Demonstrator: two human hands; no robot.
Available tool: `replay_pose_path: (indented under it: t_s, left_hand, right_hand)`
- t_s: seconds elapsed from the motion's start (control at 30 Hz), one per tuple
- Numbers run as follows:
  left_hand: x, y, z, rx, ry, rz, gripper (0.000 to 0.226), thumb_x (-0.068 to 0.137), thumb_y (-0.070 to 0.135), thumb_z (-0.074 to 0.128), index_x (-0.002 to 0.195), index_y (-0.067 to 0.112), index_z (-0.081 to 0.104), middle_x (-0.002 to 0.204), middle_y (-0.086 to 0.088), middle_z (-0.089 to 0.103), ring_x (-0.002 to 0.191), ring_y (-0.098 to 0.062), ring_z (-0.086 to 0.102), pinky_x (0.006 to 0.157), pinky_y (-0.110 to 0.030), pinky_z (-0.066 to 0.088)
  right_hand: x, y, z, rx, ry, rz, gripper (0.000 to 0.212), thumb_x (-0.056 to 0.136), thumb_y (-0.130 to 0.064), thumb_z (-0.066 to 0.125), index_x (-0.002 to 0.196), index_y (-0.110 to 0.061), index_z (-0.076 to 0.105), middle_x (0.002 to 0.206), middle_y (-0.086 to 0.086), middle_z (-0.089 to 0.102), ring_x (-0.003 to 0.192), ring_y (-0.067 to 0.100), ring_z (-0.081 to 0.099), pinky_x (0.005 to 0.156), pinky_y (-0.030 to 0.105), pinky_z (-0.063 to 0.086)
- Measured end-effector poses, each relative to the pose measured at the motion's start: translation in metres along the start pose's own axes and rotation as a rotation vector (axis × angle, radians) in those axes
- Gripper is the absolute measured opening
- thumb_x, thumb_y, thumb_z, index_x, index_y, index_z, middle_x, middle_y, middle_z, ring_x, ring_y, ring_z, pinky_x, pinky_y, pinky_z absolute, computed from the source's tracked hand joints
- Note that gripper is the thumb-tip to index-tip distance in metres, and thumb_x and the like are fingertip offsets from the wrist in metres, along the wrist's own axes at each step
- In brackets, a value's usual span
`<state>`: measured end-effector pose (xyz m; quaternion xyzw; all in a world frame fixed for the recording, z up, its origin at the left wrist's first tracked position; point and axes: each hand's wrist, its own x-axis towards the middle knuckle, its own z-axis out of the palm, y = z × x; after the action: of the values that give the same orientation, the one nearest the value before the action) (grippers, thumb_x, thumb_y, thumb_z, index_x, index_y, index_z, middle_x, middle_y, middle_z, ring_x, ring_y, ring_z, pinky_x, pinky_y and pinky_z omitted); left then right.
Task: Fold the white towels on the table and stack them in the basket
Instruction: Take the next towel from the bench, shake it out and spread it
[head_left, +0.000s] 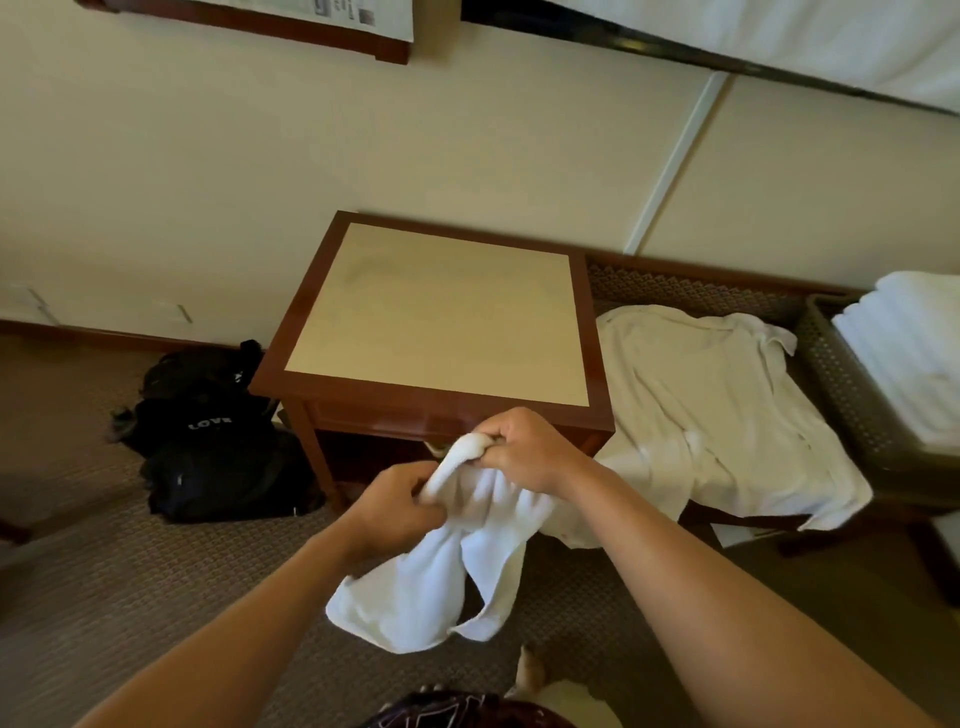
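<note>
Both hands, left (395, 512) and right (524, 447), grasp bunched towel (441, 582) before table (441, 312). Step: finding edge. Next: spread flat on table, fold.

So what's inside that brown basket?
The basket holds a stack of folded white towels rising above its rim. Anything underneath them is hidden by the stack and the wall.

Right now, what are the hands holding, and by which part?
Both hands grip one small white terry towel at its bunched top edge: left hand lower, right hand higher; the rest hangs free.
</note>
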<state>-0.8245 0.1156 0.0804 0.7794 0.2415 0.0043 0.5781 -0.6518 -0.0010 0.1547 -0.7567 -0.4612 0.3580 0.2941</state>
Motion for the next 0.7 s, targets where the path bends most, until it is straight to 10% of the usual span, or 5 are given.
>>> replay_pose_path:
  t_s: [0.23, 0.37, 0.53, 0.6, 0.7]
  left_hand:
    - [0.007, -0.063, 0.01, 0.319, -0.274, -0.227, 0.032, 0.067, 0.042, 0.072, 0.098, 0.034, 0.071, 0.094, 0.014, 0.074, 0.088, -0.004, 0.069, 0.084, -0.042, 0.058]
    - [0.016, -0.059, -0.013, 0.439, -0.014, -0.24, 0.016, 0.07, 0.037, 0.067, 0.079, 0.024, 0.064, 0.079, 0.005, 0.068, 0.076, -0.015, 0.066, 0.064, -0.034, 0.053]
    - [0.025, 0.005, -0.005, 0.503, -0.036, -0.016, 0.013, 0.08, 0.019, 0.057, 0.07, 0.019, 0.049, 0.072, 0.002, 0.058, 0.066, -0.016, 0.053, 0.056, -0.031, 0.037]
    - [0.027, 0.038, 0.007, 0.543, -0.124, 0.096, 0.019, 0.08, 0.011, 0.055, 0.071, 0.026, 0.047, 0.075, 0.007, 0.058, 0.07, -0.015, 0.055, 0.059, -0.031, 0.04]
    - [0.031, 0.063, 0.012, 0.618, -0.162, 0.16, 0.014, 0.086, 0.016, 0.059, 0.077, 0.024, 0.054, 0.082, 0.007, 0.06, 0.072, -0.013, 0.056, 0.062, -0.033, 0.045]
  right_hand:
    - [-0.022, 0.007, -0.034, 0.357, 0.155, 0.038, 0.022, 0.093, -0.004, 0.063, 0.088, -0.017, 0.08, 0.081, -0.002, 0.073, 0.079, 0.009, 0.066, 0.073, 0.023, 0.05]
    - [-0.025, 0.061, -0.041, 0.115, 0.285, 0.242, 0.02, 0.091, -0.026, 0.073, 0.082, -0.009, 0.068, 0.072, 0.002, 0.056, 0.068, 0.015, 0.052, 0.069, 0.036, 0.041]
    - [-0.025, 0.059, -0.021, -0.308, -0.116, 0.324, 0.119, 0.073, -0.047, 0.087, 0.163, -0.035, 0.011, 0.155, -0.001, 0.045, 0.138, 0.024, 0.048, 0.105, 0.04, 0.048]
    - [-0.016, 0.036, -0.006, -0.293, -0.19, 0.23, 0.105, 0.076, -0.043, 0.087, 0.16, -0.039, 0.024, 0.148, -0.003, 0.051, 0.131, 0.021, 0.053, 0.101, 0.04, 0.05]
    - [-0.004, 0.024, -0.001, -0.347, -0.236, 0.163, 0.02, 0.087, -0.031, 0.075, 0.105, -0.027, 0.068, 0.105, 0.002, 0.071, 0.097, 0.027, 0.067, 0.082, 0.044, 0.056]
